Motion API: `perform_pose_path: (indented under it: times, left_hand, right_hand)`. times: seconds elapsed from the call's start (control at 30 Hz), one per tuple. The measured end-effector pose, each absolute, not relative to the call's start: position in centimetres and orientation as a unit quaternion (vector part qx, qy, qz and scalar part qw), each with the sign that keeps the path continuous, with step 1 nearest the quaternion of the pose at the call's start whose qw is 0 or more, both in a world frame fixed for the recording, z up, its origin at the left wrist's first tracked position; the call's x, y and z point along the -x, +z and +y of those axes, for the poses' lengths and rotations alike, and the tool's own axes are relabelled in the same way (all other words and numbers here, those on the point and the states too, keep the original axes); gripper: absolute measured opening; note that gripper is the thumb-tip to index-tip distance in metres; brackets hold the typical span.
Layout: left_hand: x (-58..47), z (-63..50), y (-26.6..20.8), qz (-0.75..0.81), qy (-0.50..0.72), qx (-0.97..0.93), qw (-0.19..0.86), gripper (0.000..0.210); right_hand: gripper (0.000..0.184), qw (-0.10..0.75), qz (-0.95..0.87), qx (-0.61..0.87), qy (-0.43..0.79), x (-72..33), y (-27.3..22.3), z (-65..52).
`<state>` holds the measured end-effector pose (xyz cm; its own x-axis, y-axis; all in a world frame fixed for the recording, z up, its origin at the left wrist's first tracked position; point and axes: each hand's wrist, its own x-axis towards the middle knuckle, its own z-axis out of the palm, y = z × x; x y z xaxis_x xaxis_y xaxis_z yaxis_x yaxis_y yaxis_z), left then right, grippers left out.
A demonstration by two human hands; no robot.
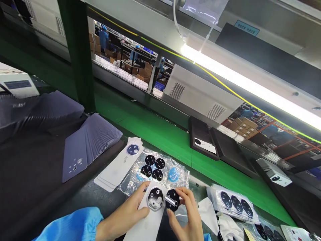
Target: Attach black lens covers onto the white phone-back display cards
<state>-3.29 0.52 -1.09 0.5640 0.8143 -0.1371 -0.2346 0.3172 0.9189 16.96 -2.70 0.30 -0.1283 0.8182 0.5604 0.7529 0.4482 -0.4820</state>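
My left hand grips a white phone back cover, its thumb on the face beside the shiny round camera recess. Between the thumb and fingers of my right hand is a black round camera lens cover with a bright reflection across it. The lens cover is just right of the recess, close to the white cover's edge. Beyond my hands, several similar black lens covers lie on a clear plastic bag, near a blue round film piece. More white back covers are stacked to the left.
Fanned purple-grey back covers lie on the dark mat at left. Bagged lens covers and a crumpled white cloth are at right. Black trays sit on the green belt. A lit tube lamp hangs above.
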Motion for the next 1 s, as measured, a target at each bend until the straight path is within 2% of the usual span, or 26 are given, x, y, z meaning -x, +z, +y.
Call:
perform_pose_path:
  times: [0.2, 0.7, 1.0]
  left_hand:
    - [3.6, 0.4, -0.6, 0.304, 0.328, -0.451, 0.772, 0.075]
    - [3.5, 0.2, -0.6, 0.288, 0.325, -0.421, 0.796, 0.075]
    - [3.3, 0.2, -1.6, 0.286, 0.338, -0.472, 0.762, 0.069]
  right_hand:
    - [0.045, 0.324, -0.812, 0.484, 0.033, -16.6, 1.2, -1.9]
    - [0.050, 0.314, -0.829, 0.461, 0.043, -15.0, 1.8, -1.4]
    - [0.052, 0.312, -0.829, 0.457, 0.074, -14.2, 1.3, -1.2]
